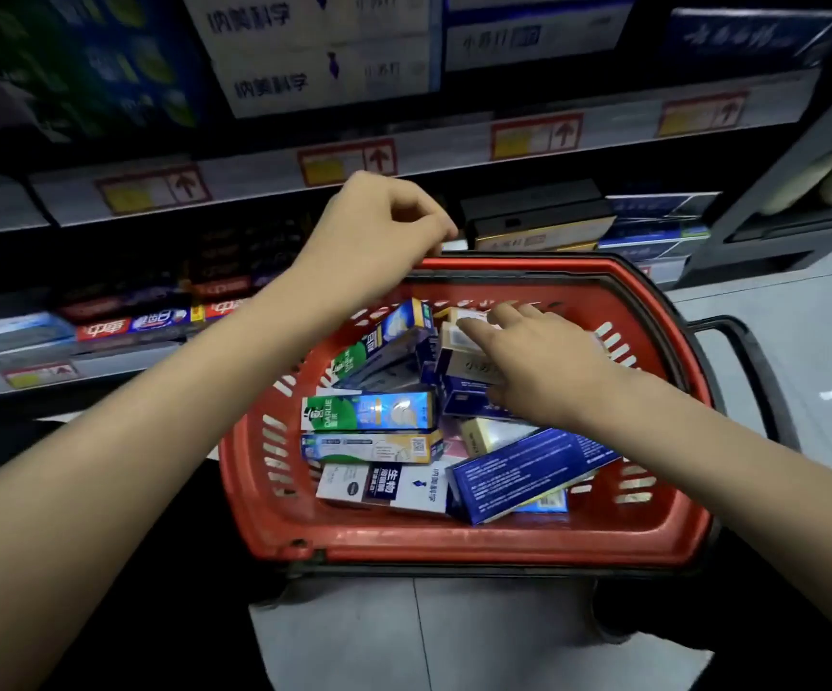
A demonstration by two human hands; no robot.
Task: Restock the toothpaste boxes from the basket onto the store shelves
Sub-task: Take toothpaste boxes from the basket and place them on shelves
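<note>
Store shelves (453,154) with red arrow tags (346,162) back a red basket (453,543) holding toothpaste boxes (369,413), one marked DARLIE. Left hand (374,226) curls at its far rim, grip unclear; right hand (543,364) rests straight fingers on a pale box (456,332).

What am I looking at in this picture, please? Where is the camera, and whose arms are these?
There is no machine here. A person wears one camera on the head, and it looks down at their own two bare hands. A red basket stands before store shelves and holds many toothpaste boxes. The right hand reaches into the basket, and its straight fingers rest on a pale box, which is not yet lifted. The left hand is at the far rim with its fingers curled; I cannot tell whether it grips the rim.
</note>
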